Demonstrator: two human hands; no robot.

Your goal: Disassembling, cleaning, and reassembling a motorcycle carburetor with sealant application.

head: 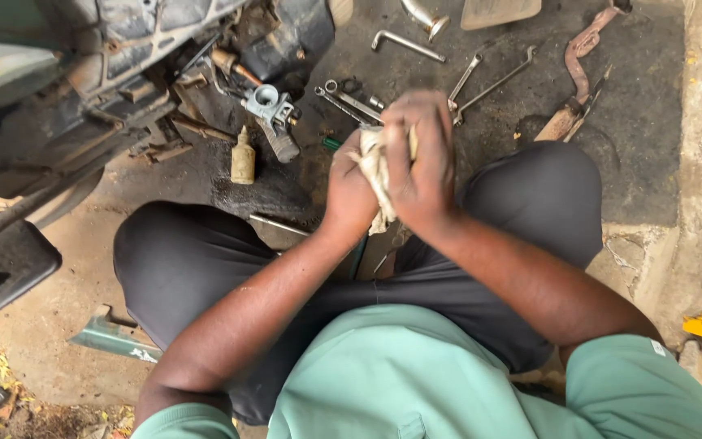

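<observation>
A dirty white rag (377, 167) is pressed between my two hands, held up above my knees. My left hand (348, 191) grips the rag from the left side. Wrapped over it from the right is my right hand (422, 154), fingers curled around the cloth. Whether a small part lies inside the rag is hidden. I squat on an oily floor in dark trousers and a green shirt.
A carburettor (272, 110) and a small tan bottle (243, 158) lie ahead on the ground beside a motorbike's underside (83, 89). Several spanners (351, 99) and an L-shaped wrench (406, 45) are scattered beyond my hands. A bent rusty bar (578, 61) lies far right.
</observation>
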